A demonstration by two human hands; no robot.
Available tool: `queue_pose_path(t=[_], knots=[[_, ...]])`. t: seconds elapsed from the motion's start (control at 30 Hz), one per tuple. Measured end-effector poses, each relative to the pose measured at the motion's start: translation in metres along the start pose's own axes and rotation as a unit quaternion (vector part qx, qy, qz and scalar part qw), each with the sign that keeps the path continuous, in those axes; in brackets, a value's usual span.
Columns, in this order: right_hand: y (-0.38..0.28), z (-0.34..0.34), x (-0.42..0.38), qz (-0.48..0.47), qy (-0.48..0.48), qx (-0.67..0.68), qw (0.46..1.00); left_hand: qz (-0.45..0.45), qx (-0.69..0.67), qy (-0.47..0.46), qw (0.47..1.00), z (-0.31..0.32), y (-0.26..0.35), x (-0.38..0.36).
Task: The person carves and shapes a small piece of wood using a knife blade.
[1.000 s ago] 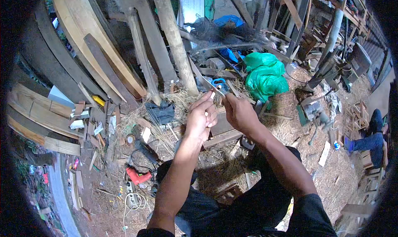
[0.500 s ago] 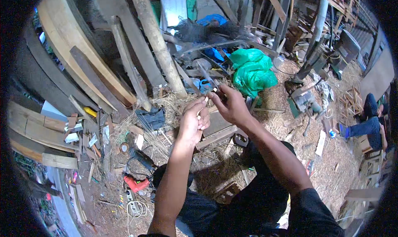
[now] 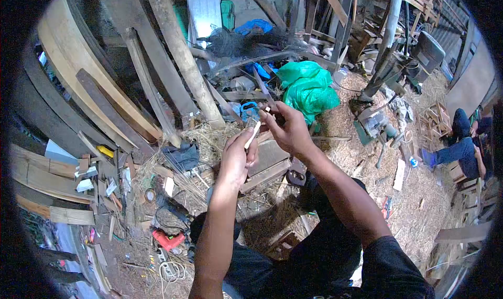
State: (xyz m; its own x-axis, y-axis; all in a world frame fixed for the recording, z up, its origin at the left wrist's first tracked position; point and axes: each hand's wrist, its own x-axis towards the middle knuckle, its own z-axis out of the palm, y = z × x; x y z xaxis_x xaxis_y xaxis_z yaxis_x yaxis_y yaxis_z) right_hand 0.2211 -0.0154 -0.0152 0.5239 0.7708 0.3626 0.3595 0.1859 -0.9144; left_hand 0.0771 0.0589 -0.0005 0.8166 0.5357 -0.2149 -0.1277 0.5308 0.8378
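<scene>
1. Dark cloth covers the person's lap at the bottom edge of the view, both bare forearms reaching up from it.
2. Pale wood: a thin wooden stick (image 3: 252, 135) sits pinched in the left hand (image 3: 236, 160), fingers curled around its lower end, above the straw-strewn ground (image 3: 335, 142).
3. The right hand (image 3: 287, 129) is closed around a dark blade (image 3: 260, 84) whose tip rises up and left; its fingertips meet the stick's upper end.
4. A red power drill (image 3: 168, 240) lies on the ground near the lower left, beside a white cable coil.
5. Behind the hands, a green plastic bag (image 3: 307, 89) rests among leaning planks (image 3: 178, 53).
6. At the right edge, another person's blue-trousered legs (image 3: 456, 152) show.
</scene>
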Motion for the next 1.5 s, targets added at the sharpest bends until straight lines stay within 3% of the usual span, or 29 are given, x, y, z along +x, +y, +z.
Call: queue_pose_path(t=[0.23, 0.33, 0.57, 0.63, 0.87, 1.03, 1.23, 1.5], knots=[[-0.005, -0.002, 0.000, -0.030, 0.036, -0.037, 0.998, 0.004, 0.040, 0.037, 0.999, -0.002, -0.004, 0.005], [-0.017, -0.008, -0.001, -0.053, 0.094, -0.146, 0.983, 0.043, 0.005, 0.055, 0.998, -0.002, -0.002, 0.004], [-0.009, -0.009, -0.002, -0.020, 0.110, -0.135, 0.985, 0.084, 0.050, 0.068, 0.993, -0.011, 0.009, 0.000], [-0.006, -0.007, -0.003, -0.027, 0.114, -0.126, 0.985, 0.093, 0.004, 0.086, 0.992, -0.010, 0.009, 0.000], [-0.009, -0.004, -0.007, -0.011, 0.093, -0.104, 0.990, 0.163, 0.035, 0.108, 0.980, -0.015, 0.010, 0.001], [-0.008, -0.003, -0.009, 0.036, 0.059, -0.078, 0.995, 0.162, 0.029, 0.110, 0.980, -0.013, 0.013, -0.001], [0.003, 0.001, -0.006, 0.003, 0.086, -0.042, 0.995, 0.160, 0.041, 0.115, 0.980, -0.015, 0.010, 0.002], [0.006, 0.001, -0.006, -0.034, 0.108, -0.106, 0.988, 0.161, 0.051, 0.119, 0.979, -0.016, 0.009, 0.003]])
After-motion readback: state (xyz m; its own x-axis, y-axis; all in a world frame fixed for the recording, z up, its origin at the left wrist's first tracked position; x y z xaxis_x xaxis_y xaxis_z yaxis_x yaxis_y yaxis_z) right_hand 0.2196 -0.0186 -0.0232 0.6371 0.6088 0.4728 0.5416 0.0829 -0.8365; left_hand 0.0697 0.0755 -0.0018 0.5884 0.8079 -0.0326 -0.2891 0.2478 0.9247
